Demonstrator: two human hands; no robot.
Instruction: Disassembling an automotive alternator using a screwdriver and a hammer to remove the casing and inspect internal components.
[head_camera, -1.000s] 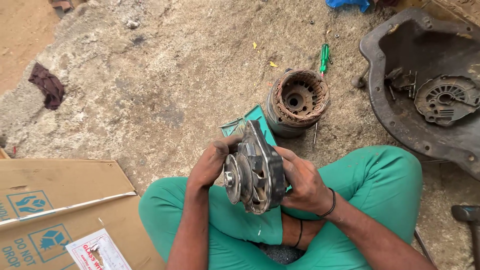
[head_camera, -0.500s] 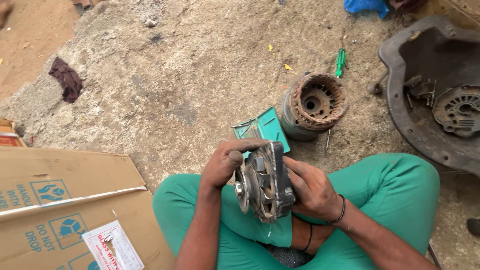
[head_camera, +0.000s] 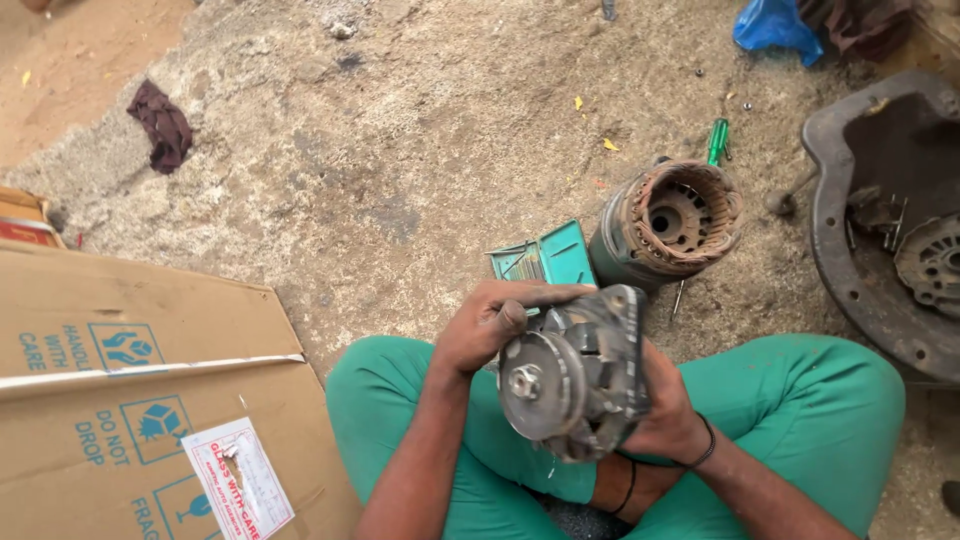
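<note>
Head view, alternator (head_camera: 575, 385) in both hands, stator (head_camera: 672, 222) beyond, cardboard (head_camera: 130, 400) left

— What sits in the lap?

— A grey metal alternator (head_camera: 585, 375), pulley side facing nine o'clock. The left hand (head_camera: 490, 325) grips its top edge; the right hand (head_camera: 665, 410) cups it from three o'clock.

— And on the ground?

— At one o'clock from the hands, a rusty motor core (head_camera: 670, 220) stands on end, just beside a teal box (head_camera: 545, 260). A green screwdriver (head_camera: 717, 142) lies past it. A dark metal pan (head_camera: 850, 270) is at three o'clock, flattened cardboard (head_camera: 130, 400) at nine, and a dark rag (head_camera: 160, 125) at eleven.
</note>
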